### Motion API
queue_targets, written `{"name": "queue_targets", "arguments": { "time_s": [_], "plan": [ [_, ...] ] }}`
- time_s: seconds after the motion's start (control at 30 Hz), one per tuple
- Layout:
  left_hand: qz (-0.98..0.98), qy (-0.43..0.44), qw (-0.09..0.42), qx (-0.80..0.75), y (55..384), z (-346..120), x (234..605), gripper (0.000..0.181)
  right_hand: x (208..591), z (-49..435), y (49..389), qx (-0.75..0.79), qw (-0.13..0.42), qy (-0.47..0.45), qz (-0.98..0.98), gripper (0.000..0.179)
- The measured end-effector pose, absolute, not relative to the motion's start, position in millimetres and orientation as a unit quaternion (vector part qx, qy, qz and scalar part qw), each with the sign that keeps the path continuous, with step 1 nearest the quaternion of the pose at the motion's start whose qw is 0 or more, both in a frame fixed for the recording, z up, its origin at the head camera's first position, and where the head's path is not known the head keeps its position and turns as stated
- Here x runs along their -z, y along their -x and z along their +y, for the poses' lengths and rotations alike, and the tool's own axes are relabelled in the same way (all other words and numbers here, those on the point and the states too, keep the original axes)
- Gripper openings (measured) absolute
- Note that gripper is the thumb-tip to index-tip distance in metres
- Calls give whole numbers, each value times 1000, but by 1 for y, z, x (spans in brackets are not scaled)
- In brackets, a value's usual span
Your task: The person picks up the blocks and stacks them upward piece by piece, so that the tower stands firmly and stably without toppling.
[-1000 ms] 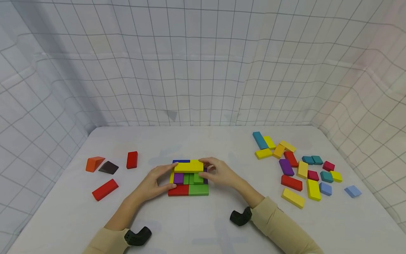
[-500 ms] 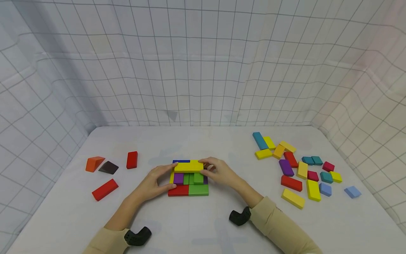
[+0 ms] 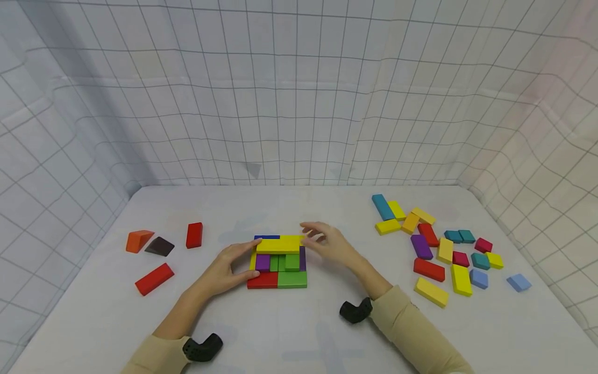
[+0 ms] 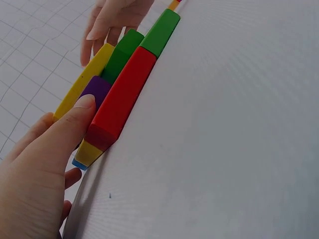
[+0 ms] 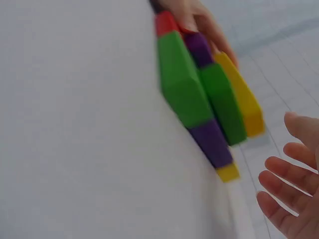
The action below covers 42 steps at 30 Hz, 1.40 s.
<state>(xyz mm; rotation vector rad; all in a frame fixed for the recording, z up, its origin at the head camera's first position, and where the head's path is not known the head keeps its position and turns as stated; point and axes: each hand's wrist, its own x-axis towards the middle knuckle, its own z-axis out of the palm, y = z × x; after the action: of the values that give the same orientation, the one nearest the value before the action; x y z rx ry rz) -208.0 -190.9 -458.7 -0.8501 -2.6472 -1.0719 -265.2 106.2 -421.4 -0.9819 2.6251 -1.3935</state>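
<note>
A low structure of wooden blocks stands mid-table. Its front row is a red block [image 3: 262, 281] and a green block [image 3: 292, 280]. Behind them sit a purple block [image 3: 263, 263] and smaller green blocks [image 3: 292, 263]. Raised across the back lies a long yellow block [image 3: 278, 246]. My left hand [image 3: 224, 270] holds the structure's left side, its index finger at the yellow block's left end and its thumb by the purple and red blocks. Just off the right end, my right hand [image 3: 330, 244] holds nothing; in the right wrist view its fingers [image 5: 286, 174] are spread apart from the blocks.
Many loose blocks lie at the right, among them a red block [image 3: 429, 269], a yellow block [image 3: 432, 292] and a blue block [image 3: 383, 207]. On the left are an orange triangular block [image 3: 139, 241], a dark wedge [image 3: 160, 246] and red blocks [image 3: 154, 279]. A gridded white curtain [image 3: 299, 104] hangs behind.
My right hand has let go of the structure's right end and moved slightly up and to the right. The left hand and the blocks have stayed in place.
</note>
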Motion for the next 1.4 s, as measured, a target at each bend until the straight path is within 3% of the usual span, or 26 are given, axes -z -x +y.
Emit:
{"name": "queue_targets", "arguments": {
  "time_s": [0.13,0.23,0.53,1.4],
  "plan": [
    [-883,290,88,359,208,-190,459,70,415,150,295,478,-101,199,850,39],
    [-884,286,87,361,208,-190,459,71,418,189,312,467,-134,119,866,40],
    [-883,286,81,364,209,-190,458,70,433,253,322,340,-61,39,938,47],
    [-886,278,73,364,208,-191,459,70,428,251,318,337,7,69,939,38]
  ]
}}
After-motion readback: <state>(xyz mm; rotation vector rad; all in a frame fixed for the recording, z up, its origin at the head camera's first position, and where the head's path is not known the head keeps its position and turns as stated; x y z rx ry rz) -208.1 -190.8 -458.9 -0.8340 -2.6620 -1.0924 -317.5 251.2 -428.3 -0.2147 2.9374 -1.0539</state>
